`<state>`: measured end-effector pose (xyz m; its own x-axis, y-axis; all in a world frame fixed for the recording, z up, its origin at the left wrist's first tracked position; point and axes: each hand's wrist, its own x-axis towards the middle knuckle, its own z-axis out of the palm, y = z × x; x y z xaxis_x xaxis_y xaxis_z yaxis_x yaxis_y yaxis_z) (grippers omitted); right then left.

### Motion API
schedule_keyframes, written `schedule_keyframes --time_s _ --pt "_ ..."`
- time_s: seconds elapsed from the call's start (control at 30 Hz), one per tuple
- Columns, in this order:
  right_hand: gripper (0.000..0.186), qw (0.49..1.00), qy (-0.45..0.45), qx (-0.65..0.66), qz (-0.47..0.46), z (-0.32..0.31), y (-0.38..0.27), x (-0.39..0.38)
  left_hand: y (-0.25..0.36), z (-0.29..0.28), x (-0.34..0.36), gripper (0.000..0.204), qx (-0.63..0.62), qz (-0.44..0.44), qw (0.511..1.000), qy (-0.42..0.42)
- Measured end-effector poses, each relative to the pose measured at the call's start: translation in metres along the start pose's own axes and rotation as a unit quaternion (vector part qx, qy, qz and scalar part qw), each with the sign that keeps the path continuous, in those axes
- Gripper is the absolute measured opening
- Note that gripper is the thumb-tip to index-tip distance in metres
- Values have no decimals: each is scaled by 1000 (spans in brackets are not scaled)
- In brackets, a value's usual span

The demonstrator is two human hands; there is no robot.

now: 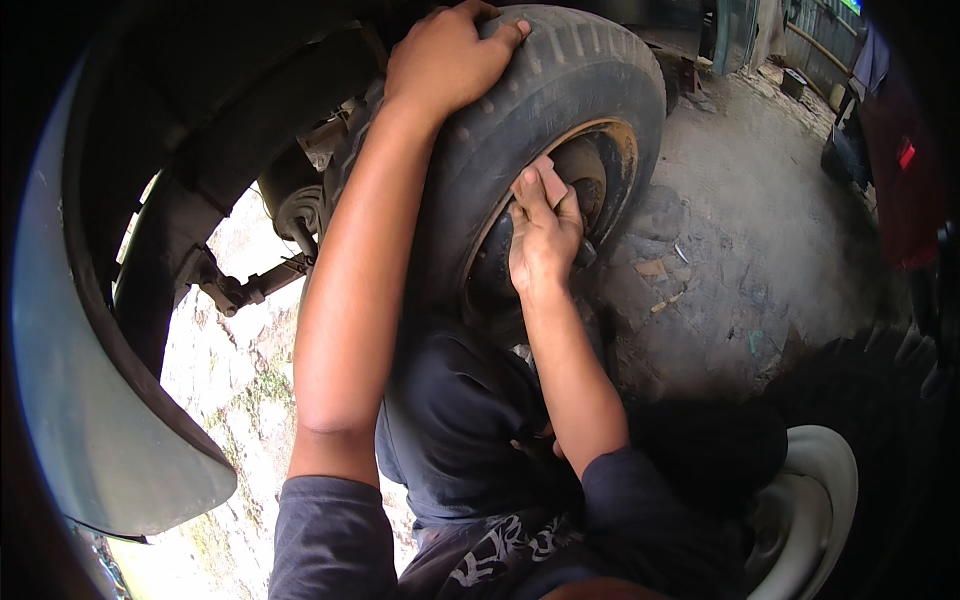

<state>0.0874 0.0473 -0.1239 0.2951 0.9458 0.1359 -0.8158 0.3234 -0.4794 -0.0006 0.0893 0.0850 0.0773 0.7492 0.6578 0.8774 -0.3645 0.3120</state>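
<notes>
Leftmost, a curved grey-blue fender sweeps down the edge of the view, with sunlit stony ground showing beyond it and dark axle parts hanging just beside the wheel. Next comes the left hand, laid over the tread of a black tyre that stands on edge; its thumb is spread away from the fingers, some of which run to the upper border, so I cannot tell how their tips sit. A broad, flat palm like that seems a sound way to steady the wheel — better than hooking the fingertips, I judge, since the weight can lean into the rubber. Right of it, at the opening of the rust-edged rim, the right hand has its thumb and fingers clamped on a small pinkish block, held tilted across the rim's near edge; whether it touches the metal is hard to tell. A light pinch, with knuckles clear of the metal lip and the wrist loose, would likely give the best control. Farther right lie the dusty floor and, lowest, a pale round wheel.
</notes>
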Motion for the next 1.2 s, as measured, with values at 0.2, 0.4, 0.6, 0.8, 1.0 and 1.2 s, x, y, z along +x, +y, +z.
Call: schedule_keyframes --time_s 0.2,0.4,0.6,0.8,1.0,1.2 --pt "25 1000 -7 16 14 -6 0 5 16 -8 -10 57 -15 3 1000 3" --pt "18 999 -36 18 -9 -7 5 4 18 -8 -10 57 -2 -2 1000 14" --pt "17 999 -31 -3 -16 -13 8 -1 19 -6 -8 55 1 -6 1000 18" --pt "22 997 -59 -52 10 -22 14 -19 18 -7 -8 56 2 5 1000 18" --pt "18 996 -63 -59 -22 -24 22 -27 16 -8 -11 56 -5 -4 1000 8" --pt "17 995 -61 -60 -49 -23 20 -22 21 -13 -9 55 -18 -9 1000 -7"
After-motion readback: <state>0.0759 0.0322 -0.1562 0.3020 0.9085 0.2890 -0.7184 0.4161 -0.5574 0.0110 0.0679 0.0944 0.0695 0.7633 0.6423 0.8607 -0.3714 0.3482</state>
